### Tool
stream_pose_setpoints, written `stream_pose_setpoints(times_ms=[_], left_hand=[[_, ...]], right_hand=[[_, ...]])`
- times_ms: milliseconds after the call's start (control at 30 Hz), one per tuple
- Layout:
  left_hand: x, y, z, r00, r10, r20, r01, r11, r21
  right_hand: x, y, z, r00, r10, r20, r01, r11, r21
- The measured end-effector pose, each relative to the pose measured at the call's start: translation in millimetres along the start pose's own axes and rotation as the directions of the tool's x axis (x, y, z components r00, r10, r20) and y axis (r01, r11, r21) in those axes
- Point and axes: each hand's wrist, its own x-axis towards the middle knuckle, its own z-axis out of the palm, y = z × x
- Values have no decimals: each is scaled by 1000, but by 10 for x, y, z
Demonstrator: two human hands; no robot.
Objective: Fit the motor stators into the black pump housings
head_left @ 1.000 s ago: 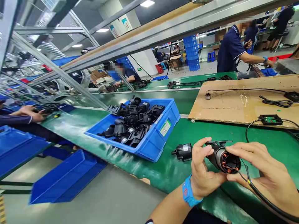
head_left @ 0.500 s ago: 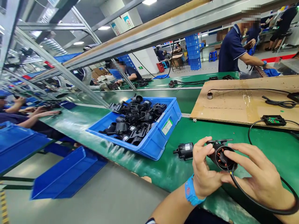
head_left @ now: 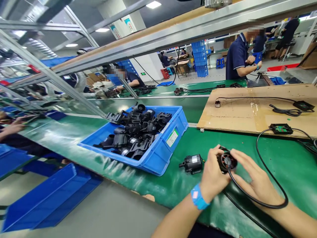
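Pinching a motor in a two-handed grip, we hold it low over the green counter: the left hand closes round its casing, the right hand presses fingertips at its open end. It looks light and rigid, but the exposed windings and trailing cable seem delicate, so the casing is where to hold. Both wrists sit low, forearms reaching forward. A second motor lies just beside.

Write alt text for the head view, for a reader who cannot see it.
The left hand and right hand hold a small black motor with copper windings at a green bench, its black cable looping right. A black pump lies beside it, left of which sits a blue bin of black parts.
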Motion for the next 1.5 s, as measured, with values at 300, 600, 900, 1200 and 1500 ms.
stream_pose_setpoints(times_ms=[300,600,900,1200,1500], left_hand=[[1345,-270,-1330,839,-326,436,-39,764,645],[1424,-329,-976,854,-270,445,-126,723,679],[594,464,192,879,-8,477,114,974,-194],[283,639,464,585,-84,807,698,559,-448],[173,603,432,561,-98,822,686,612,-395]], right_hand=[[-19,478,-878,986,130,107,-124,990,-61],[-95,2228,-1074,963,267,-38,-221,701,-678],[-372,1149,-1005,944,-314,101,310,742,-594],[-523,572,-983,912,-403,78,389,790,-474],[-504,456,-907,926,-374,46,336,763,-553]])
